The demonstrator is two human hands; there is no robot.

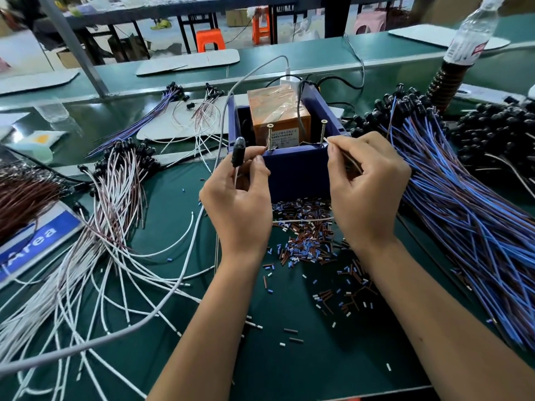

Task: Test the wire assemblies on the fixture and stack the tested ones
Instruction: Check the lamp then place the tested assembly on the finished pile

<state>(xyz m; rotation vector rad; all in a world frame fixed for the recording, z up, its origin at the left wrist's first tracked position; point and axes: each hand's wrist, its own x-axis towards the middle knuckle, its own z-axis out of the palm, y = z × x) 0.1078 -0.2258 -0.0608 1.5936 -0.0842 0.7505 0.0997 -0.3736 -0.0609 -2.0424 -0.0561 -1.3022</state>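
While the left hand (237, 195) pinches one wire assembly (238, 153) between thumb and fingers, its black cap stands upright, long axis toward twelve o'clock, the pale lead dropping toward six through the palm. At three o'clock of it, the right hand (366, 183) pinches a thin bared wire end (326, 140) whose tip slants toward ten o'clock, touching the right screw (323, 133). Both screws stand upright on the near wall of the blue fixture box (298, 172). Blue-and-purple assemblies (463, 215) lie heaped at three o'clock, white-and-brown ones (115, 198) at nine. Cut insulation bits (307, 241) litter the green table (289, 357).
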